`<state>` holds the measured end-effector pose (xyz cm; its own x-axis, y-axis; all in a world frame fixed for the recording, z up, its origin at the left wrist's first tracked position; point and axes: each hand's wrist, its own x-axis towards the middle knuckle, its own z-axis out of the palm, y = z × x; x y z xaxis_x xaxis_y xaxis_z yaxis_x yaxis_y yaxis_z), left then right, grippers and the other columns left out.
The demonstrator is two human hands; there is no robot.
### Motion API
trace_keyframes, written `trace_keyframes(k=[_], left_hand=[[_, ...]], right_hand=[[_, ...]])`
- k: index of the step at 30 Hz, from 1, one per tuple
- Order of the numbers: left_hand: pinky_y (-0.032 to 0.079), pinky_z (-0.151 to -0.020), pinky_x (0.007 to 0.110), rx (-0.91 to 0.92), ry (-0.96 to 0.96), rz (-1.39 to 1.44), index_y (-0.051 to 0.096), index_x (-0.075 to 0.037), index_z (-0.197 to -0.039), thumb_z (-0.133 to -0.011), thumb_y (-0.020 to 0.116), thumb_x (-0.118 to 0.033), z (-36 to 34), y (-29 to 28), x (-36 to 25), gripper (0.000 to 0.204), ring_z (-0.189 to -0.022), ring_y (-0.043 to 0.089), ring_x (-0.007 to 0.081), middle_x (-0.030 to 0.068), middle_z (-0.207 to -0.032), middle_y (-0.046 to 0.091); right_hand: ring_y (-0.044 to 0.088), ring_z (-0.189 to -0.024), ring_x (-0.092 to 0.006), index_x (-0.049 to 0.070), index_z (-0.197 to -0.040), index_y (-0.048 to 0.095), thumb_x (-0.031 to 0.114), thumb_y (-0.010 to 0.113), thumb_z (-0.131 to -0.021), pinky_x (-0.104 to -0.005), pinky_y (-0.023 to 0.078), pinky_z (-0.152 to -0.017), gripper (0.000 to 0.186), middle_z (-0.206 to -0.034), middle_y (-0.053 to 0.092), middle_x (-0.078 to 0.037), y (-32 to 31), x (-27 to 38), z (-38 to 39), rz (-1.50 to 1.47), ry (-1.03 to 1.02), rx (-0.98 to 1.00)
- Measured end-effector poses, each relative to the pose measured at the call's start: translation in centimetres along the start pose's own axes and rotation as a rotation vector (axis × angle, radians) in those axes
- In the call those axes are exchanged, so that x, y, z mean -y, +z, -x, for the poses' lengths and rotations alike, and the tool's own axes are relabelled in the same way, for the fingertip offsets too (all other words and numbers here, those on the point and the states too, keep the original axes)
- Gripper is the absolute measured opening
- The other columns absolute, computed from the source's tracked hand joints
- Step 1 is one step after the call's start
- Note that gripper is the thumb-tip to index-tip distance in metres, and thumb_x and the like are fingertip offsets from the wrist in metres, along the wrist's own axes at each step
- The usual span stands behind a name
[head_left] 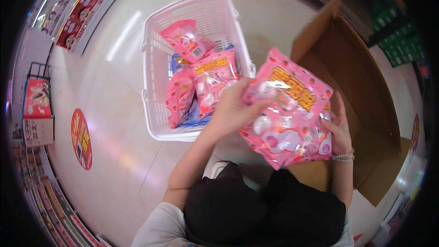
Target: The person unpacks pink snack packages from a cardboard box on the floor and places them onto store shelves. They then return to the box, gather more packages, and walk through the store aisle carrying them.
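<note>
In front of my knees I hold a pink bag of sweets point(292, 98) with both hands. My left hand point(238, 110) closes on its left edge, thumb lying across the front. My right hand point(339, 130), a beaded bracelet at its wrist, grips the right edge. More pink wrapping shows behind that edge; whether it is a second bag I cannot tell. Just left stands a pale pink plastic basket point(153, 71) with several similar pink bags point(215, 77) inside. Blue packaging point(194, 119) peeks out beneath them. Close on the right is an open cardboard box point(366, 73).
Shelves of packaged goods point(45, 201) line the left side, with a red display point(84, 11) at upper left. A round red sticker point(81, 138) is on the tiled floor point(121, 87). Green packages point(398, 36) sit on a rack beyond the box.
</note>
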<state>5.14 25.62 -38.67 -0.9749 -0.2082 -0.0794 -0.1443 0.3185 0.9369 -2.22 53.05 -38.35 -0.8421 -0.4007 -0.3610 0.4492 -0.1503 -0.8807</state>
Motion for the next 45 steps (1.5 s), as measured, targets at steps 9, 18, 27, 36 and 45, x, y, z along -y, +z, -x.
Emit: trace_keyframes(k=[9, 18, 27, 36, 45], left_hand=[[0.040, -0.086, 0.039, 0.091, 0.308, -0.390, 0.057, 0.002, -0.103, -0.082, 0.060, -0.027, 0.7, 1.0, -0.2, 0.036, -0.099, 0.049, 0.0332, 0.0193, -0.108, 0.051], [0.040, -0.091, 0.037, -0.574, -0.021, -1.001, 0.027, 0.010, -0.126, -0.067, 0.075, -0.020, 1.5, -10.0, 7.1, 0.082, -0.106, 0.051, 0.0310, 0.0236, -0.122, 0.043], [0.047, -0.081, 0.039, -0.197, -0.265, -0.794, 0.023, 0.004, -0.131, -0.058, 0.078, -0.008, 1.5, -13.1, 12.8, 0.092, -0.094, 0.059, 0.0375, 0.0255, -0.097, 0.059], [0.050, -0.071, 0.030, -0.549, -0.101, -0.503, 0.059, 0.003, -0.097, -0.066, 0.071, -0.006, 2.2, -15.8, 11.2, 0.035, -0.091, 0.061, 0.0169, 0.0136, -0.092, 0.065], [0.043, -0.088, 0.033, 0.144, -0.246, -0.107, 0.051, 0.001, -0.118, -0.065, 0.079, -0.025, -3.5, -15.7, 12.5, 0.065, -0.099, 0.056, 0.0197, 0.0106, -0.108, 0.059]], right_hand=[[0.061, -0.082, -0.0116, -0.007, -0.107, 0.055, 0.012, 0.064, -0.079, -0.0250, 0.048, -0.075, 0.035, -0.097, 0.063, -0.009, 0.7, 0.2, -0.4, 0.263, 0.014, 0.151], [0.062, -0.078, -0.0123, -0.006, -0.103, 0.059, 0.015, 0.064, -0.082, -0.0251, 0.050, -0.070, 0.030, -0.093, 0.065, -0.010, 0.4, 0.1, -1.0, 0.116, 0.098, 0.000], [0.062, -0.081, -0.0119, -0.007, -0.104, 0.058, 0.015, 0.064, -0.082, -0.0249, 0.050, -0.072, 0.031, -0.096, 0.064, -0.010, 0.8, -0.6, -0.7, 0.079, 0.103, 0.024], [0.061, -0.082, -0.0109, -0.007, -0.104, 0.058, 0.013, 0.063, -0.083, -0.0243, 0.050, -0.072, 0.030, -0.097, 0.063, -0.009, 1.0, -0.4, -0.6, 0.035, 0.093, 0.022], [0.060, -0.081, -0.0102, -0.006, -0.104, 0.058, 0.015, 0.064, -0.083, -0.0247, 0.050, -0.072, 0.031, -0.096, 0.063, -0.008, 0.7, -0.6, -0.7, 0.046, 0.081, -0.008]])
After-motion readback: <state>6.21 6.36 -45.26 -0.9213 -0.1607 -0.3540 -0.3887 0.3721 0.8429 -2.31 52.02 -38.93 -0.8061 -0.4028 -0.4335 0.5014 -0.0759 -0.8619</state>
